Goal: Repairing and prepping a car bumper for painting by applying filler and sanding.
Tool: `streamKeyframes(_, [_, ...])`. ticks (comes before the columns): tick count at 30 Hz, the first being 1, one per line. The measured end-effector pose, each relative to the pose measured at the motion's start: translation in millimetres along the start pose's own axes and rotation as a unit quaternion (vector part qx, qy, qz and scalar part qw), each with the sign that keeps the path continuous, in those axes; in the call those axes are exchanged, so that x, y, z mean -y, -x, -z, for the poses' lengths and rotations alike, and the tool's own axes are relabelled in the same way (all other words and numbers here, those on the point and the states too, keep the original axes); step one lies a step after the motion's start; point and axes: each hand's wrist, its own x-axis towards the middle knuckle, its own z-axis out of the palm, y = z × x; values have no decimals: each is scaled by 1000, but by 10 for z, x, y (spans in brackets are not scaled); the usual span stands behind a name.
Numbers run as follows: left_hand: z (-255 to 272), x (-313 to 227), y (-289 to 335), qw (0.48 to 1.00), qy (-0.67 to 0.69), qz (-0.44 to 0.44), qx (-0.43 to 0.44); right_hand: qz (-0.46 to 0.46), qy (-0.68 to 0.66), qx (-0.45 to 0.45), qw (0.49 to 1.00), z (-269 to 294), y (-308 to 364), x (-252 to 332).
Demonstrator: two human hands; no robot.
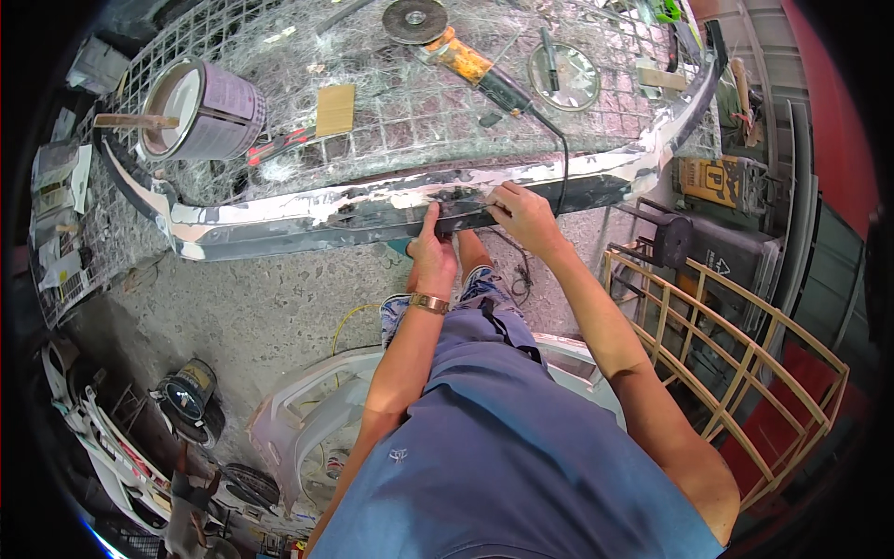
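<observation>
A long, curved black car bumper strip (279, 228) with white filler patches lies along the near edge of the mesh-topped table. My left hand (433, 259) grips the strip's lower edge near the middle, thumb up on its front face and the other fingers mostly hidden behind. Just to the right, my right hand (524, 219) rests against the strip with its fingers pinched together. Whatever those fingers hold, if anything, is too small to make out. A black cord crosses the strip right of this hand.
On the table (307, 182) lie an orange angle grinder (466, 61), a red-handled tool (279, 147), a brown square piece (335, 110) and a round clear disc (579, 76). A filler can (223, 112) has a wooden stick across it. Wooden framing (736, 340) stands right; a bumper (279, 438) lies behind me.
</observation>
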Motion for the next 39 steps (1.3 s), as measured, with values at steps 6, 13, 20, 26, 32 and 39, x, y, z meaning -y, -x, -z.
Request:
streamKeyframes(6, [1,10,-9,1000,-1,1,1,-8,3,13,1000,11,-4,-2])
streamKeyframes(13, [25,-6,-18,1000,-2,-8,11,-25,-10,32,999,49,-25,79])
streamKeyframes(20, [157,-119,49,995,-9,46,82,-48,3,36,998,34,-59,88])
streamKeyframes(26, [226,-210,144,991,-5,66,118,-68,-17,37,997,46,-60,79])
streamKeyframes(32, [259,-156,-14,991,21,72,110,-73,-10,61,995,89,-76,98])
streamKeyframes(39, [147,-160,35,996,-4,52,69,-85,-47,55,994,67,-48,79])
